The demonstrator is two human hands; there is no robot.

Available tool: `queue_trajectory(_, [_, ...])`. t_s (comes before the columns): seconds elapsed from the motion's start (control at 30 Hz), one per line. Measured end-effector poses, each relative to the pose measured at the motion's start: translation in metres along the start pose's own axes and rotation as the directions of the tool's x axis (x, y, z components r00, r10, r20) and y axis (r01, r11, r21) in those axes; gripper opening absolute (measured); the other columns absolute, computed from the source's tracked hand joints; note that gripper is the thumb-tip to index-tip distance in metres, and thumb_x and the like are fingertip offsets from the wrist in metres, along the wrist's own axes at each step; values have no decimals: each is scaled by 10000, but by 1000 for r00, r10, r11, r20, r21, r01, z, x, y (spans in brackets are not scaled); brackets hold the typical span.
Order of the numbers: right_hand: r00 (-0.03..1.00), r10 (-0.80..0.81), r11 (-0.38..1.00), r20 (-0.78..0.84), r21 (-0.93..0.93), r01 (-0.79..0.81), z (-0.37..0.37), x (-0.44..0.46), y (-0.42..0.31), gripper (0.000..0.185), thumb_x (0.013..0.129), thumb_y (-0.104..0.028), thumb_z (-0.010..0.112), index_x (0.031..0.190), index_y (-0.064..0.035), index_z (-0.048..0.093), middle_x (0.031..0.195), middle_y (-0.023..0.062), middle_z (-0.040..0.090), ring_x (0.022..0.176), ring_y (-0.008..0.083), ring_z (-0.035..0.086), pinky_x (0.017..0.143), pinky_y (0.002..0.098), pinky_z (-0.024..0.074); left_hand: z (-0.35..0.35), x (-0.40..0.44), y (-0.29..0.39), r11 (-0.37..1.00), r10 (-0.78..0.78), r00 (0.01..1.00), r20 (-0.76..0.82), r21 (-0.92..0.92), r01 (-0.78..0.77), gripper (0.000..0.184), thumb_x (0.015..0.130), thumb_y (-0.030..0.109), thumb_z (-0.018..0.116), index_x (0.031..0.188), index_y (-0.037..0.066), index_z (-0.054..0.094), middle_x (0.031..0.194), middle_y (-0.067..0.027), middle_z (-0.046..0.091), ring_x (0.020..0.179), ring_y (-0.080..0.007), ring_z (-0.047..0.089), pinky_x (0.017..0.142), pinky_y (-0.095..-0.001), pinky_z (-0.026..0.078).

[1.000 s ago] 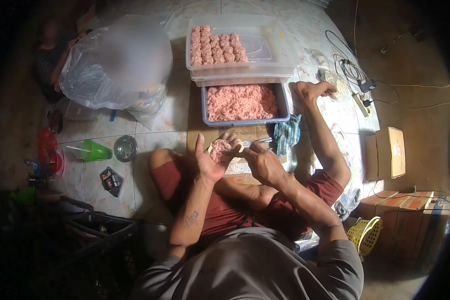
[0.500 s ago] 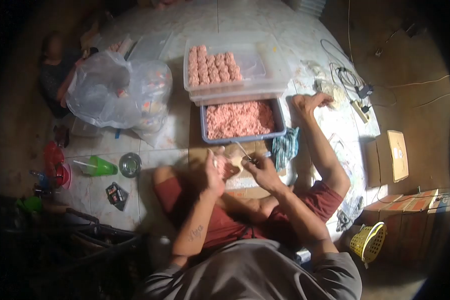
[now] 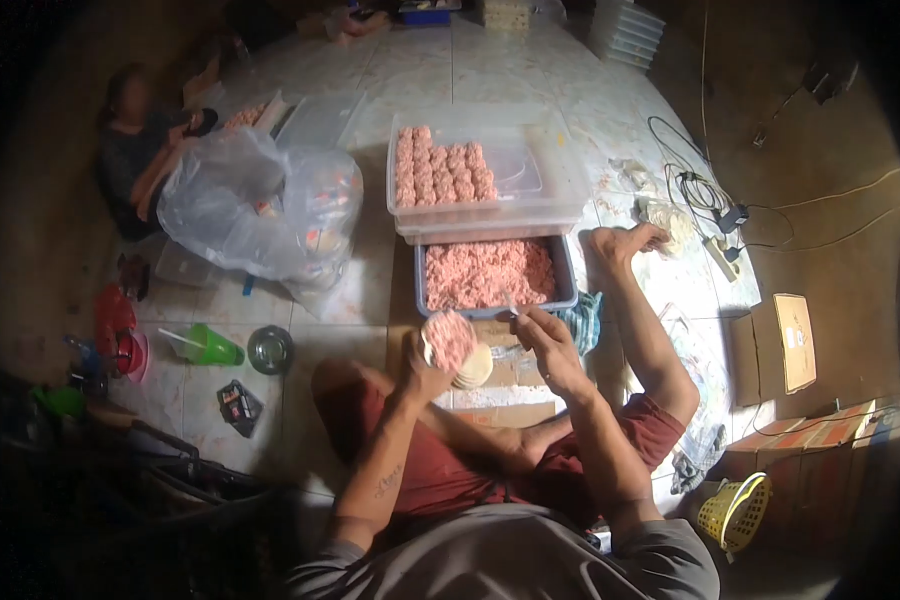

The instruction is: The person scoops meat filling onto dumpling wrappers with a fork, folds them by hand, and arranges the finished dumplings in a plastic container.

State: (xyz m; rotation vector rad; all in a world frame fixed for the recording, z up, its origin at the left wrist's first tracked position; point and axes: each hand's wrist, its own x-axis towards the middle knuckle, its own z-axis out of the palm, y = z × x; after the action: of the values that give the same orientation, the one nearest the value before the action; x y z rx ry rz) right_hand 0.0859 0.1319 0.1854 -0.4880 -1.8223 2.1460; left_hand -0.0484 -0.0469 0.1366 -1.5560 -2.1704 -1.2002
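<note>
The left hand (image 3: 422, 374) has its fingers curled around one wrapper (image 3: 427, 349), which is heaped with meat (image 3: 450, 341); the right hand (image 3: 550, 350) has its fingers closed on one slim tool (image 3: 511, 304), its tip blurred. Between the two sets of fingers sits a stack (image 3: 474, 368) of wrappers, too close-packed to count. Just beyond the right fingers lies one cloth (image 3: 583, 322). Directly ahead of the fingers, one tub (image 3: 570, 285) of meat stands between them and the clear tray (image 3: 540, 150), where meat balls (image 3: 442, 175) fill five columns. Well left of the fingers are one bowl (image 3: 271, 350), then one green cup (image 3: 215, 345). Farther ahead and left, a plastic bag (image 3: 235, 215) bulges, with one co-worker (image 3: 130, 150) past it.
</note>
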Motion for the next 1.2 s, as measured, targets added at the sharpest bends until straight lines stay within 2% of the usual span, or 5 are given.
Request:
queue_trajectory(0.2, [959, 282, 943, 6, 181, -279, 13, -53, 64, 239, 1074, -228, 526, 996, -74, 691, 738, -56, 523, 670, 45, 441, 572, 226, 341, -1, 25, 27, 668, -520, 849, 91, -576, 471, 255, 832, 178, 832, 992, 24, 708, 924, -93, 740, 836, -207, 702, 727, -370, 548])
queue_trajectory(0.4, [990, 6, 986, -141, -162, -29, 7, -30, 37, 202, 1037, -184, 589, 1002, 13, 616, 797, 3, 528, 785, 108, 490, 694, 283, 434, 12, 17, 22, 594, -379, 924, -50, -779, 201, 462, 813, 307, 878, 1098, 33, 640, 1176, -97, 681, 1084, -155, 628, 937, -346, 510])
queue_trajectory(0.47, [966, -111, 970, -233, -238, 54, 3, -25, 41, 208, 1052, -199, 562, 994, -17, 646, 821, -36, 550, 745, 76, 488, 666, 244, 409, -4, 25, 19, 267, -454, 890, 51, -945, 191, 562, 920, 387, 748, 1321, 98, 480, 1540, -231, 441, 1434, -370, 430, 1189, -508, 342])
queue_trajectory(0.93, [848, -389, 800, -360, -588, 118, 42, 7, 117, 262, 921, 54, 530, 1153, 13, 646, 986, 285, 560, 907, 470, 578, 772, 509, 467, -7, 20, 22, 79, -403, 914, 45, -993, 83, 530, 915, 484, 721, 1306, 219, 479, 1577, -228, 378, 1452, -422, 380, 1147, -685, 315])
queue_trajectory(1.2, [854, -355, 793, -381, -606, 60, 2, 11, 61, 205, 971, -121, 628, 1111, 24, 661, 768, 151, 628, 680, 204, 590, 662, 361, 491, -3, 13, 12, 106, -443, 896, 31, -991, 87, 497, 973, 305, 697, 1369, 166, 430, 1555, -244, 403, 1417, -436, 429, 1120, -665, 371])
